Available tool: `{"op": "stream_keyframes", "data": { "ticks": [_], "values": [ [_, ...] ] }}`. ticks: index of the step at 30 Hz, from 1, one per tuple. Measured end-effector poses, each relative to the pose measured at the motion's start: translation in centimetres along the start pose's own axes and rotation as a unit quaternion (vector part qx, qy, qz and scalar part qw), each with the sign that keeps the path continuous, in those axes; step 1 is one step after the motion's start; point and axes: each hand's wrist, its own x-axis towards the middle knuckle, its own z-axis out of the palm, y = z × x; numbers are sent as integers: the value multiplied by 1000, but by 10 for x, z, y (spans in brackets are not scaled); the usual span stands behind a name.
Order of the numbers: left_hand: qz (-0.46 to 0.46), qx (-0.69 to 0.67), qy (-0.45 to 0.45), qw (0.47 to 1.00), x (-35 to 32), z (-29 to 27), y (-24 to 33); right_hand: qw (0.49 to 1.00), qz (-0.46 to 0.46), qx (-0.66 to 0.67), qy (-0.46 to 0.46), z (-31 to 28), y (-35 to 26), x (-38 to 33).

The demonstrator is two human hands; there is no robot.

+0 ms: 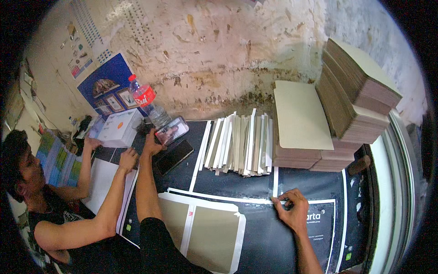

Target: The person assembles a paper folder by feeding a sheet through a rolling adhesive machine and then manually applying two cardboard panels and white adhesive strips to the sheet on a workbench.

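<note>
My left hand (153,145) reaches to the back of the table. Its fingers and thumb close round the lower left corner of a smartphone (173,131) with a lit screen, which leans by a plastic bottle. My right hand (294,209) rests low over the black table sheet, thumb and forefinger pinched together at a white line. Whatever is between those fingertips is too small to make out. Between my arms lies a grey-brown board (214,235) with white paper edges and a white strip across it. A second phone (174,157), its screen dark, lies near my left hand.
Thin white and grey strips (239,144) lie bundled at the back. Tall stacks of brown board (356,100) stand at the right. A red-capped bottle (150,102) and a paper stack (121,128) stand back left. A co-worker (68,219) handles white sheets (102,182) at left.
</note>
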Motion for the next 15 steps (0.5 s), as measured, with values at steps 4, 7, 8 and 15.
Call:
{"op": "stream_keyframes", "data": {
  "ticks": [4, 7, 8, 15],
  "values": [
    [-5, 3, 14, 1000, -8, 8, 35, 1000, 4, -11, 10, 0, 3, -2],
    [13, -31, 30, 999, -9, 11, 28, 1000, 3, -9, 12, -1, 5, -1],
    [20, -43, 30, 998, -8, 12, 19, 1000, 8, -6, 12, 0, 5, -3],
    [-49, -18, 45, 998, 15, 31, 11, 1000, 7, 0, 11, -4, 4, 3]
  ]
}}
